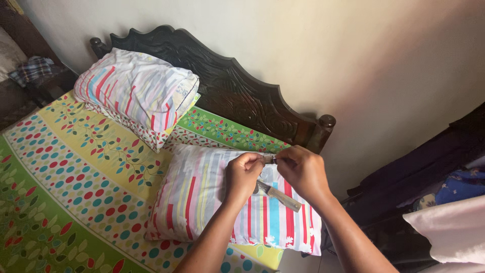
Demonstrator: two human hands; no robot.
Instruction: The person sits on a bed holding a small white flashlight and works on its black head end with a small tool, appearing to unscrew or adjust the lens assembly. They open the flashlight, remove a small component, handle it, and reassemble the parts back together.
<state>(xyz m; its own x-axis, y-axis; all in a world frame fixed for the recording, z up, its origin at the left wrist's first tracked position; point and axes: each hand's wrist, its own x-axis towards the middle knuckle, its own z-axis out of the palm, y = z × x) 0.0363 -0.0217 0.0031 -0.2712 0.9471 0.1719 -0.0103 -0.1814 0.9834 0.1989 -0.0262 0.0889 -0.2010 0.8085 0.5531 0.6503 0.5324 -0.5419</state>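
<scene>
Head view, looking down over my own forearms. The bed (60, 167) fills the left half, its sheet patterned in green, yellow and dotted bands; its near and left edges are cut off by the frame. The dark carved headboard (227, 86) stands against the pale wall (353, 55), its lower part hidden behind the pillows. At right, dark cloth and a white fabric corner (449, 227) are only partly in view and I cannot tell what they belong to. At the far upper left a checked cloth (33, 68) lies in shadow, hard to make out.

Two stacked striped pillows (136, 91) rest against the headboard. A third striped pillow (202, 197) lies nearer, at the bed's right edge; my wrists cover part of its middle.

My left hand (242, 174) and right hand (303, 172) meet above this nearer pillow, fingertips pinched together on a small dark object (269, 158). My fingers hide nearly all of it, so its kind cannot be told. Both hands are closed on it, knuckles toward the camera.

Below the hands, a slender pale-handled tool (279, 195) lies on the pillow, apart from my fingers; its upper end is hidden under my left hand, and whether it is a knife or a brush is unclear.
</scene>
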